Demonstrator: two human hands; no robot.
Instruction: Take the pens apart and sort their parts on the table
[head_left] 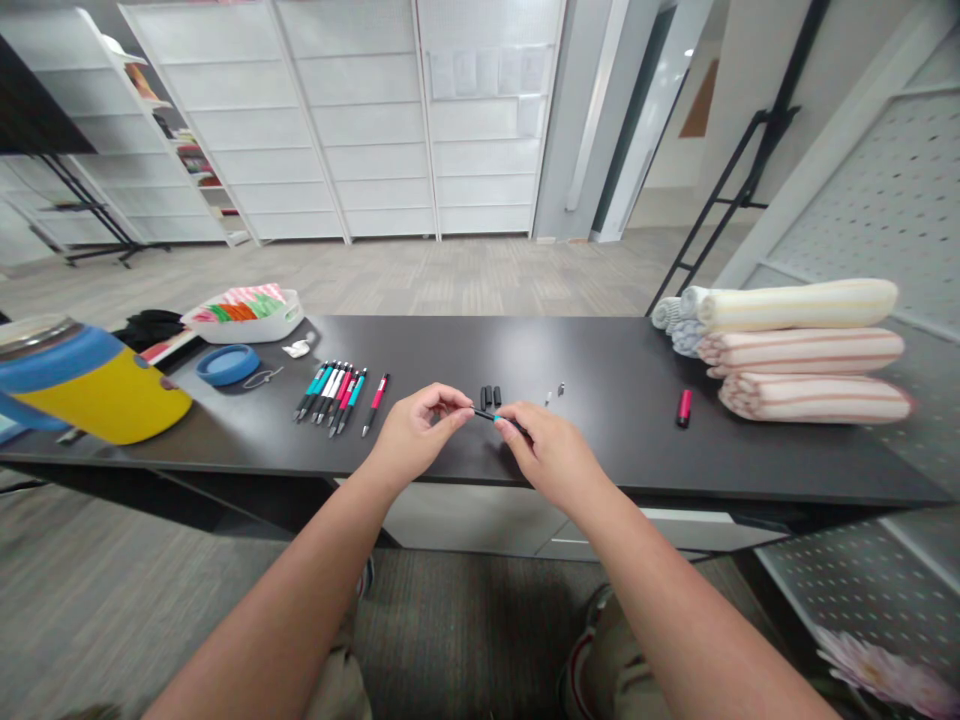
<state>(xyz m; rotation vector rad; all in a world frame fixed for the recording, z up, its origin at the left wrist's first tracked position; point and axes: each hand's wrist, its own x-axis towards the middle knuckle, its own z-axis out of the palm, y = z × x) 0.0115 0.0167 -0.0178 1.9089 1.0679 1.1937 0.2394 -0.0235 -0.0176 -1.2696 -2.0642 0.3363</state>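
Over the front middle of the dark table, both my hands are closed on one slim pen [484,413], black with a bit of teal near the right fingertips. My left hand [420,425] pinches its left end. Its right part lies in the fingers of my right hand [547,445], which cover much of it. Just beyond the pen are several short black pieces [490,396] that look like pen grips. Small silvery parts [556,393] rest to their right. A single red pen [376,404] lies left of my left hand, beside a row of teal, white and red pens [331,395].
On the table's left stand a yellow and blue container [97,385], a blue lid [227,365] and a white basket [255,322] of colourful packets. To the right are a red barrel piece [684,408] and stacked rolled towels [810,345]. The table's front edge [300,470] runs below my hands.
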